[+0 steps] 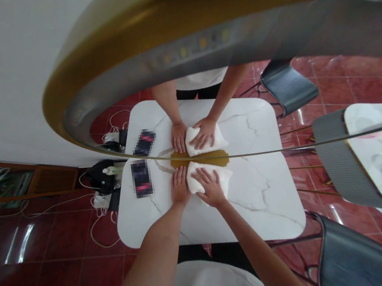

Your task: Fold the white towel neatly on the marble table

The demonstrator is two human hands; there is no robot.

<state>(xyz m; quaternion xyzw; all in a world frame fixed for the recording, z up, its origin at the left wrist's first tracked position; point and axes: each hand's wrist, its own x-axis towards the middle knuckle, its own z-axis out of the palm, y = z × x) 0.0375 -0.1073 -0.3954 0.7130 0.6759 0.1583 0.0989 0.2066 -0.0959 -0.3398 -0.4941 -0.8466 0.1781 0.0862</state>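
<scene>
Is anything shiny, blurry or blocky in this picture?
In the head view, white glare streaks shine on the red floor; coloured dots near the gold mirror frame look blurry; square blocks hide a dark item on the table; the right hand on the white cloth looks clearer.

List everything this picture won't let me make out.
Head view: underside of the white cloth, hidden by the cloth itself and the right grip.
Head view: top of the gold mirror frame, cut off by the upper edge.
Head view: details of the dark object, lost to pixelation.
Head view: near dark chair, cut off by the lower edge.
</scene>
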